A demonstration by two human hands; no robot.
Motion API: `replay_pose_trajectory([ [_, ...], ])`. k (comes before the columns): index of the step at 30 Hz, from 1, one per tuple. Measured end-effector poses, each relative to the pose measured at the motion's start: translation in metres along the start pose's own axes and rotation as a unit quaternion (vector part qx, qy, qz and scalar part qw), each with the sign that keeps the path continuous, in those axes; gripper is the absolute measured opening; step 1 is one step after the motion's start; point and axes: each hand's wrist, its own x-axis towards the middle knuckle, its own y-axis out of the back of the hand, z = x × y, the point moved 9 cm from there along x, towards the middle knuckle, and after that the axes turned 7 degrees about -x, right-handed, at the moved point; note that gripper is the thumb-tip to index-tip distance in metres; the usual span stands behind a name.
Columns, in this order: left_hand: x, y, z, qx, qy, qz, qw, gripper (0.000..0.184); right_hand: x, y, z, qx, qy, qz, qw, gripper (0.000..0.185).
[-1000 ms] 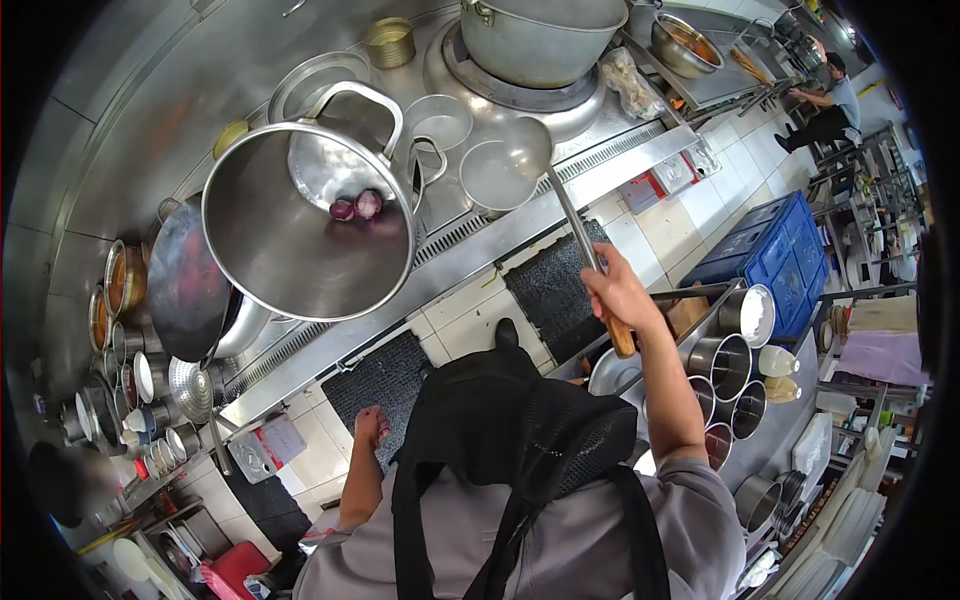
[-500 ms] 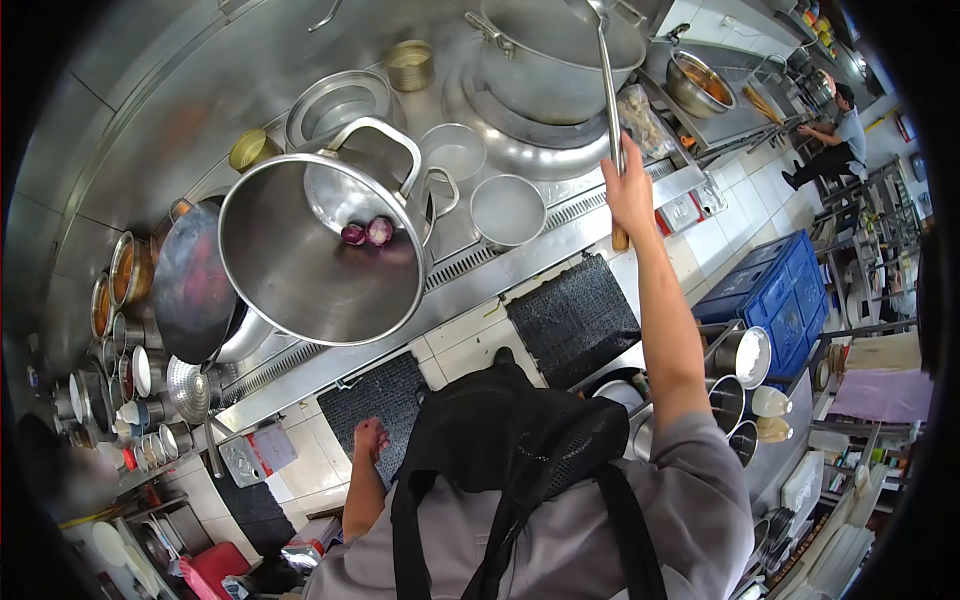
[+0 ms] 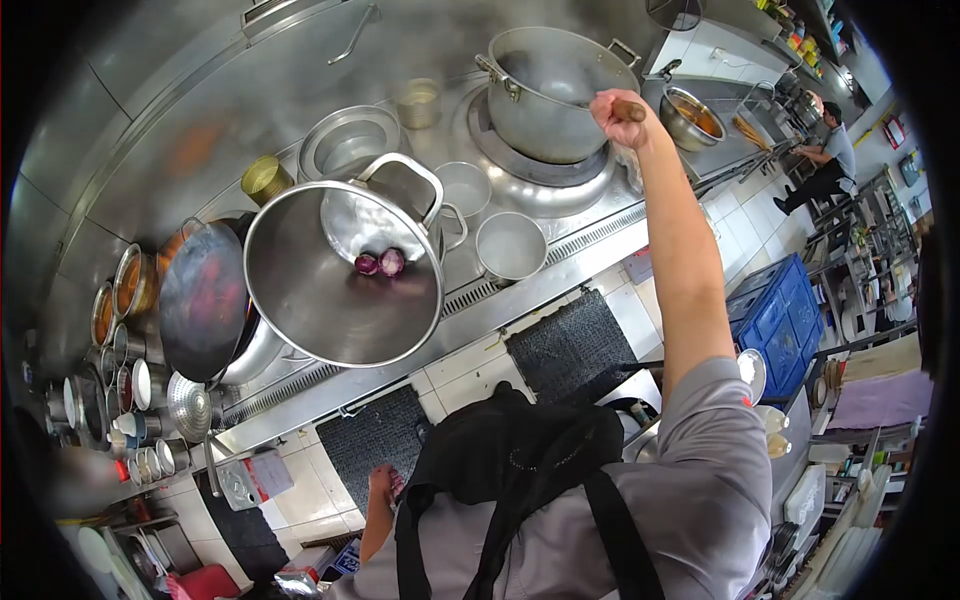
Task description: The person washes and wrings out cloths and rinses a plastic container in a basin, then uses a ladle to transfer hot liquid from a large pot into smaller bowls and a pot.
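Observation:
My right hand [image 3: 614, 120] is wrapped round the wooden handle [image 3: 630, 110] of a ladle, at the near rim of the big grey pot [image 3: 545, 125]. The ladle's bowl is out of sight. My left hand [image 3: 382, 483] hangs low, its fingers curled in, with nothing visible in it. A tall steel pot [image 3: 320, 310] stands left of centre with two purple onion pieces [image 3: 379, 262] in it. Small empty-looking pans [image 3: 511, 247] sit between the two pots.
A dark wok [image 3: 205, 300] and several bowls line the left. Two black mats [image 3: 570, 345] lie on the tiled floor. A blue crate [image 3: 775, 325] stands at the right. Farther back, another person [image 3: 830, 160] is beside a counter. Steam blurs the wall.
My right hand has moved up and forward to the big pot with the ladle, whose bowl has gone from view. My left hand stays low, slightly lower in view.

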Motion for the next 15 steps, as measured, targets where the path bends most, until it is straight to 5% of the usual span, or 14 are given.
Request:
replay_pose_trajectory([
  [2, -0.006, -0.001, 0.017, 0.026, 0.015, 0.017, 0.999, 0.016, -0.013, -0.019, 0.001, 0.158, -0.009, -0.104, 0.982, 0.02],
  [13, 0.049, -0.015, 0.065, -0.033, 0.021, -0.01, 0.999, 0.019, -0.13, -0.063, 0.004, 0.131, 0.008, -0.156, 0.979, 0.016],
  [15, 0.073, -0.029, 0.068, 0.037, 0.011, -0.092, 0.995, 0.023, -0.154, -0.071, 0.01, 0.128, 0.014, -0.151, 0.98, 0.016],
])
